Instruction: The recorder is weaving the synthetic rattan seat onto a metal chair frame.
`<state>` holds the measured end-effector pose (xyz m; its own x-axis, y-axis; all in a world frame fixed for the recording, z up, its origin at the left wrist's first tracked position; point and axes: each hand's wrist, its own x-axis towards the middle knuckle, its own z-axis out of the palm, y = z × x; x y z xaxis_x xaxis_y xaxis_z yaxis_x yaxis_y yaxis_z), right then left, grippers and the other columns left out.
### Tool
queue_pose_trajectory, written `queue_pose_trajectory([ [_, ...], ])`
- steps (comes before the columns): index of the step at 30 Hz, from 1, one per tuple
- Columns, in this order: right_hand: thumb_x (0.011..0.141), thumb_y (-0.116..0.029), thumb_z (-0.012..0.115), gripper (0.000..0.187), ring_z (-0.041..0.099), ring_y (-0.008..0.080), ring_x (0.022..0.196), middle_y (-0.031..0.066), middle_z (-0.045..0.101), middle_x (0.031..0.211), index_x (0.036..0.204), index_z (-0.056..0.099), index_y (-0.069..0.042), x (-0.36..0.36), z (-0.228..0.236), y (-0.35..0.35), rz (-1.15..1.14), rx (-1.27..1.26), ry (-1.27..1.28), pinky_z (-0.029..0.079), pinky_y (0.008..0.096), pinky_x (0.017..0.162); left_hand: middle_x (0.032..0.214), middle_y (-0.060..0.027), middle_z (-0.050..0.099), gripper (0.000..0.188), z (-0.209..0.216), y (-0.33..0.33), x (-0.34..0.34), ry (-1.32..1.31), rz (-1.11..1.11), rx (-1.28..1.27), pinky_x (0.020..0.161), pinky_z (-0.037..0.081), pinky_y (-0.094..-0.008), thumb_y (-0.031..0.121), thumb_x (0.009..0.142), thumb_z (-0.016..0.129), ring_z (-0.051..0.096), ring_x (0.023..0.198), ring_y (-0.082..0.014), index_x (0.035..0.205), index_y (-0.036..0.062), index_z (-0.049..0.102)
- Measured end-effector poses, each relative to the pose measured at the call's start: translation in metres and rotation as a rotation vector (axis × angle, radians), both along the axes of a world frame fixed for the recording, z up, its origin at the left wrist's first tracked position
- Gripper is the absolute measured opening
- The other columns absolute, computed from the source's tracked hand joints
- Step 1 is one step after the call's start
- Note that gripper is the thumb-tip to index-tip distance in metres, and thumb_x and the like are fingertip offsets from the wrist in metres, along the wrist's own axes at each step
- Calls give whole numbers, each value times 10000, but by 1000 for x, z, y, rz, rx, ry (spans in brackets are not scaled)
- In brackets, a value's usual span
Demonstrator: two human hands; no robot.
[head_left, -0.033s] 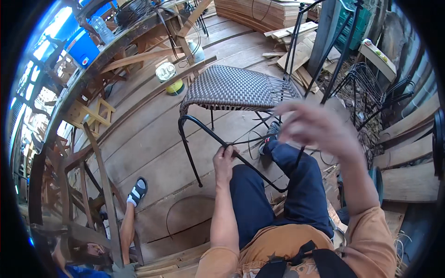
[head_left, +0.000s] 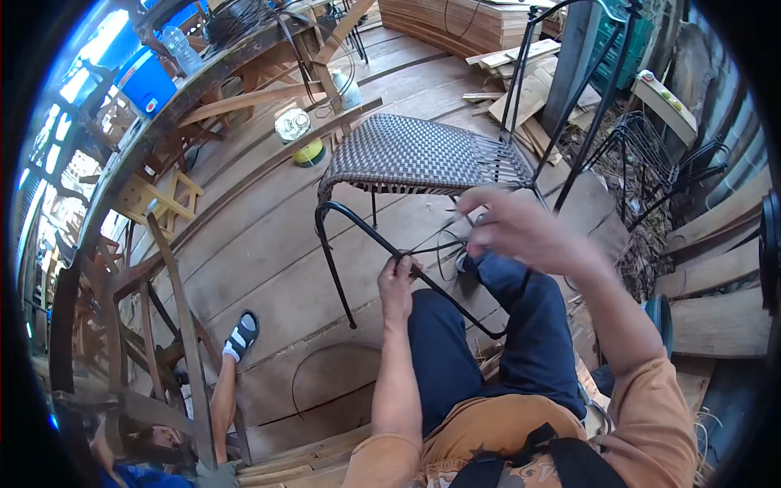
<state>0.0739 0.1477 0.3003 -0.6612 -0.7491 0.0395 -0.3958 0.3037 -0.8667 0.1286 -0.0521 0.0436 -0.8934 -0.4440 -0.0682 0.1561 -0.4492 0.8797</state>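
A chair with a woven brown and pale seat (head_left: 407, 154) and a black metal frame (head_left: 358, 218) stands tilted in front of my legs. My left hand (head_left: 397, 281) is closed on the slanting lower frame tube, beside my knee. A thin dark strip (head_left: 442, 246) runs from that spot toward the right and loops beneath the seat. Blurred by motion, my right hand (head_left: 521, 232) is raised right of the loop, near the seat's unfinished right side. Its fingers look partly bent; whether they hold the strip I cannot make out.
A green-and-white tub (head_left: 303, 140) sits on the plank floor behind the chair. Wood offcuts (head_left: 533, 93) lie at the back right. Another person's sandalled foot (head_left: 242, 333) rests at left, near wooden frames. A blue cooler (head_left: 146, 84) is on the bench.
My right hand has swung left and slightly down, closer to the strip's loop. My left hand keeps its place on the tube.
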Motion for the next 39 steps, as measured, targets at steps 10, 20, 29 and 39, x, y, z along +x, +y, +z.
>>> queue_pose_trajectory([
  [10, 739, -161, 546, 154, 589, 283, 917, 107, 646, 842, 798, 640, -54, -81, -152, -69, 359, 602, 781, 477, 418, 747, 763, -18, 547, 272, 3, 15, 0, -24, 59, -188, 633, 434, -238, 280, 951, 495, 528, 696, -105, 907, 18, 555],
  [20, 697, -353, 704, 298, 629, 322, 808, 127, 654, 787, 812, 643, -85, -76, -142, -66, 358, 802, 711, 462, 419, 768, 722, -38, 577, 265, 3, 16, -5, -26, 97, -260, 657, 446, -270, 220, 945, 487, 526, 675, -113, 860, -15, 575],
  [29, 762, -222, 634, 280, 607, 364, 875, 184, 634, 876, 965, 583, -37, -81, -130, -62, 410, 842, 492, 470, 450, 747, 750, -42, 563, 253, -1, 14, -4, -25, 112, -264, 656, 466, -264, 221, 947, 494, 544, 695, -116, 880, -11, 568],
  [39, 829, -243, 597, 204, 610, 319, 794, 161, 612, 770, 900, 606, -52, -69, -128, -72, 458, 650, 723, 471, 420, 712, 760, -38, 579, 264, 2, 13, -2, -31, 94, -292, 639, 464, -253, 219, 954, 482, 554, 680, -110, 908, -19, 587],
])
